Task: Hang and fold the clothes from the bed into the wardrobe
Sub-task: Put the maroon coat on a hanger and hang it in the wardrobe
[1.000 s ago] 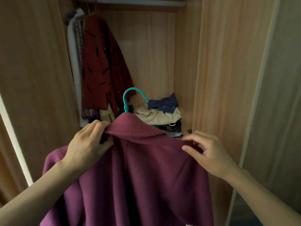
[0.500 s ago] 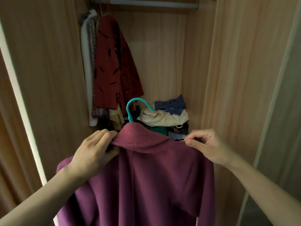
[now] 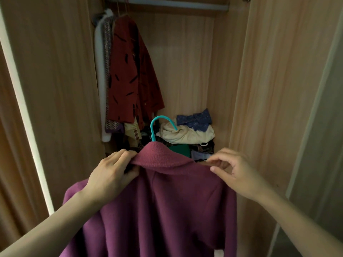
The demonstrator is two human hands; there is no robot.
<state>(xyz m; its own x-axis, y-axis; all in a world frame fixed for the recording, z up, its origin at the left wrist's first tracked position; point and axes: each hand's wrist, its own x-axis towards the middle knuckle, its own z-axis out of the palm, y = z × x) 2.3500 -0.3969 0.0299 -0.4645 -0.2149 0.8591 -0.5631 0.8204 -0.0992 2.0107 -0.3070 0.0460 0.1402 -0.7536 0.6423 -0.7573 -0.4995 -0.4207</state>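
Before the open wardrobe (image 3: 259,89), left hand (image 3: 111,175) grips the purple coat (image 3: 167,210) collar; right hand (image 3: 235,169) pinches its shoulder (steadying), teal hanger (image 3: 157,125) hook free for the rail (image 3: 174,3).

no readable text, no labels (fabric patterns only), no numbers

Left arm: bare forearm reaches up from the lower left corner, wrist straight.
Left hand (image 3: 113,172): back toward the camera, fingers (image 3: 121,156) curled over the collar edge of the purple coat (image 3: 167,210) — thumb tucked beneath, gripping it.
Right arm: bare forearm comes in from the lower right, angled up and inward.
Right hand (image 3: 235,170): raised at the coat's shoulder, fingers bent — fingertips pinching the fabric.
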